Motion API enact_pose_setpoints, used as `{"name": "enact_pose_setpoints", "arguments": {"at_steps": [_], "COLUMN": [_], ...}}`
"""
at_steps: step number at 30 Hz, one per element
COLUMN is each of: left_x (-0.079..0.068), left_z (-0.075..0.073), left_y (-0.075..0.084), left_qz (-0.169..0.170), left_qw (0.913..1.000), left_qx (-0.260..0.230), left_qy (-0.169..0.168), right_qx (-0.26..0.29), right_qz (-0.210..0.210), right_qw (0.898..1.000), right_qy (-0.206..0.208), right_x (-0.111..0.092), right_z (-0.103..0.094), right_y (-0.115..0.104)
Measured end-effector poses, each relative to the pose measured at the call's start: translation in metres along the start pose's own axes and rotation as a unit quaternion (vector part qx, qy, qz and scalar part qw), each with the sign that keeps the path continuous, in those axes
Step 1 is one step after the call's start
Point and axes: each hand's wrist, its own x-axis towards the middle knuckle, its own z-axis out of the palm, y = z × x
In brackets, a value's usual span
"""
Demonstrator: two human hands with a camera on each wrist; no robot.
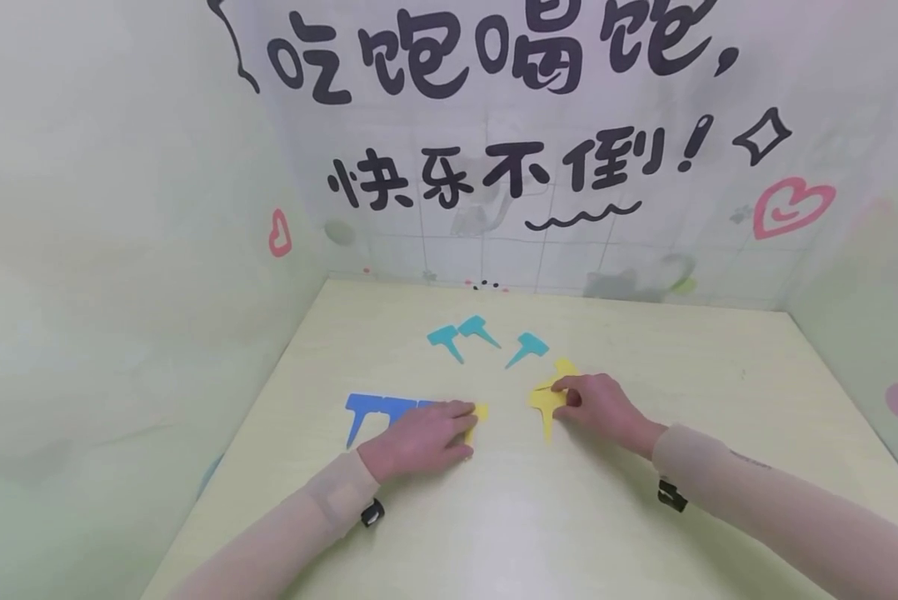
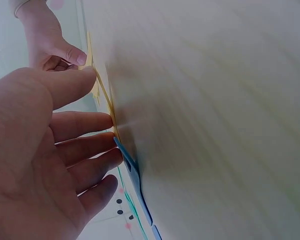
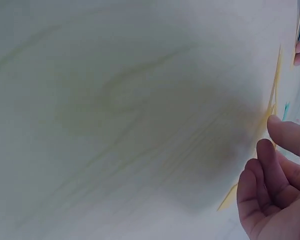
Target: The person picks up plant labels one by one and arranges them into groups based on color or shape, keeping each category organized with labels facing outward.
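Yellow tag [image 1: 545, 408] pinched, right hand [image 1: 605, 410]; left hand [image 1: 425, 437] straight-fingered on row [image 1: 398, 406] nearer tabletop's left edge. Likely lining-up; next, probably tag lift.

Soft glare pales the tabletop [image 1: 486, 533]; the 2 wrist views look dimmer.

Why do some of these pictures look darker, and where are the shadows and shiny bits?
Head view: bright, pale shine on the front of the table; left wrist view: dimmer, soft shadow beside a yellow piece; right wrist view: dim, blurry shadow beside the right hand.
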Motion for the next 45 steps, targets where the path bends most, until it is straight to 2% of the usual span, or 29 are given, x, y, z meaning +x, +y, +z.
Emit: {"name": "enact_pose_setpoints", "arguments": {"at_steps": [5, 9, 15, 23, 33, 38, 45], "left_x": [-0.002, -0.003, -0.003, -0.004, -0.009, -0.012, -0.015], "left_z": [0.0, 0.0, -0.001, 0.0, 0.001, 0.001, 0.003], "left_y": [0.001, 0.002, 0.002, 0.002, 0.005, 0.005, 0.003], "left_qz": [0.004, -0.002, -0.009, -0.001, -0.014, -0.014, -0.007], "left_qw": [1.0, 1.0, 0.9999, 0.9998, 0.9996, 0.9995, 0.9996], "left_qx": [-0.001, -0.001, -0.005, -0.005, 0.007, 0.006, -0.001], "left_qy": [0.002, -0.001, -0.003, 0.018, -0.021, -0.028, -0.029], "right_qx": [-0.024, -0.034, -0.039, -0.042, -0.043, -0.035, -0.057], "right_qz": [-0.003, -0.028, -0.058, -0.09, -0.073, -0.063, -0.033], "right_qw": [1.0, 0.998, 0.996, 0.992, 0.995, 0.997, 0.998], "right_qy": [0.015, 0.038, 0.047, 0.073, 0.05, 0.039, 0.012], "right_x": [-0.006, -0.007, -0.003, 0.007, 0.013, 0.013, 0.014], "right_z": [-0.003, -0.005, -0.006, -0.002, 0.021, 0.028, 0.036], "right_y": [-0.004, -0.006, -0.01, -0.019, -0.038, -0.045, -0.045]}}
